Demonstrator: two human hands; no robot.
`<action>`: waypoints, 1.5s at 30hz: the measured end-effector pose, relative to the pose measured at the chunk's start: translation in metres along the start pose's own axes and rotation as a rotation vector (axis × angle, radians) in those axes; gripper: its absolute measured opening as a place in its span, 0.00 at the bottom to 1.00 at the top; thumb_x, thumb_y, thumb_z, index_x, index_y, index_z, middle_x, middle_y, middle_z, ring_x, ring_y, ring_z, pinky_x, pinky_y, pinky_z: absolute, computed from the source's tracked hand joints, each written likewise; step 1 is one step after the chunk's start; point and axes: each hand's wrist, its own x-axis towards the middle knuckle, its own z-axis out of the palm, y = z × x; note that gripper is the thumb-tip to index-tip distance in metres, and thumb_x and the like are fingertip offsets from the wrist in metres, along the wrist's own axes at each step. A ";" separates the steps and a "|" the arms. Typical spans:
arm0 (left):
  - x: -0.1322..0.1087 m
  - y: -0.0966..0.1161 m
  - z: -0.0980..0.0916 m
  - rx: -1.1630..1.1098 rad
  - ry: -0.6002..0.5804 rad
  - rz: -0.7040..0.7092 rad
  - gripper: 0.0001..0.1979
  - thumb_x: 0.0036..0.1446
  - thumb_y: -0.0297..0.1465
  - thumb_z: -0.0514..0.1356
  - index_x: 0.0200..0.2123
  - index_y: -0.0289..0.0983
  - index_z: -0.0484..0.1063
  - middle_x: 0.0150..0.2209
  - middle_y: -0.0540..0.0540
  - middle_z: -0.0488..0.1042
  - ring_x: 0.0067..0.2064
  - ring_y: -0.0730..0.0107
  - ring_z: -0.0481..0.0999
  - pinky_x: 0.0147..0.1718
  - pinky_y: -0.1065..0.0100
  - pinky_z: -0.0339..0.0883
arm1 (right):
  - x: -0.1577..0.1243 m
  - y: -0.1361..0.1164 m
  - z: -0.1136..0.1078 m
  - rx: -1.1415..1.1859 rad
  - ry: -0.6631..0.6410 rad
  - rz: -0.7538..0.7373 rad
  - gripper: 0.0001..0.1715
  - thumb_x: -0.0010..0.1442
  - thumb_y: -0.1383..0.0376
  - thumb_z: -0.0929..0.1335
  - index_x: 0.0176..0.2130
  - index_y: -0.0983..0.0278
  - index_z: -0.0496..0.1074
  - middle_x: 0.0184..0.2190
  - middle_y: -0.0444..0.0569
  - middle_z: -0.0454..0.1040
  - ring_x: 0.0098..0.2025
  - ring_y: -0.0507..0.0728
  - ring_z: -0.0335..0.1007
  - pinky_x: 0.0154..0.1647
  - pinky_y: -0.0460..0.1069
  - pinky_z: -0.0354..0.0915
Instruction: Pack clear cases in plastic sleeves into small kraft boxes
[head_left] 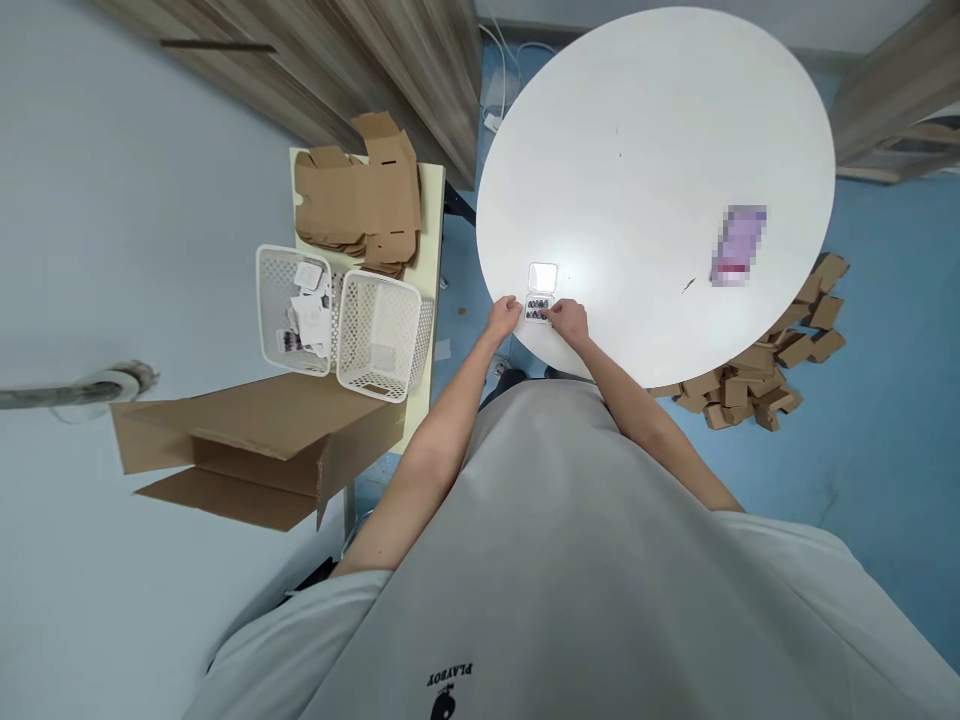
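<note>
A small clear plastic case point(542, 279) lies at the near left edge of the round white table, its lid hinged back on the far side. Dark oval pieces point(536, 304), possibly false nails, sit in rows inside. At the case's left side, my left hand point(505, 318) is closed with the fingers curled together; whether anything is between them is too small to tell. My right hand point(570, 321) comes in from the right, thumb and fingers pinched over the right side of the case. What that pinch holds, if anything, is hidden.
On the round white table point(645, 130) lies a blurred purple item point(741, 245). To the left, a side table point(429, 230) bears flattened cardboard boxes point(337, 200), a white basket with small packs point(270, 320), another white basket point(411, 340) and an open carton point(247, 420). Small boxes point(750, 385) pile up at the right.
</note>
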 end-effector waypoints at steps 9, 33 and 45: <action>0.008 0.006 0.020 0.238 -0.049 0.016 0.34 0.62 0.21 0.70 0.72 0.30 0.74 0.68 0.28 0.79 0.67 0.49 0.81 0.69 0.55 0.72 | 0.020 0.017 -0.009 0.090 0.009 -0.038 0.19 0.70 0.65 0.71 0.58 0.66 0.78 0.55 0.59 0.86 0.59 0.65 0.82 0.65 0.57 0.74; -0.061 0.025 0.051 -0.208 -0.353 -0.172 0.31 0.70 0.37 0.73 0.71 0.38 0.71 0.63 0.32 0.81 0.55 0.59 0.84 0.62 0.56 0.79 | -0.029 0.081 -0.053 0.703 -0.146 -0.169 0.34 0.56 0.49 0.75 0.60 0.54 0.75 0.69 0.54 0.75 0.61 0.65 0.78 0.64 0.65 0.79; -0.068 0.020 0.040 -0.216 -0.202 -0.190 0.33 0.68 0.27 0.74 0.73 0.32 0.69 0.42 0.43 0.86 0.42 0.67 0.85 0.60 0.58 0.78 | -0.006 0.060 -0.040 0.561 -0.187 -0.260 0.57 0.56 0.38 0.79 0.74 0.56 0.67 0.74 0.63 0.70 0.59 0.69 0.82 0.68 0.68 0.76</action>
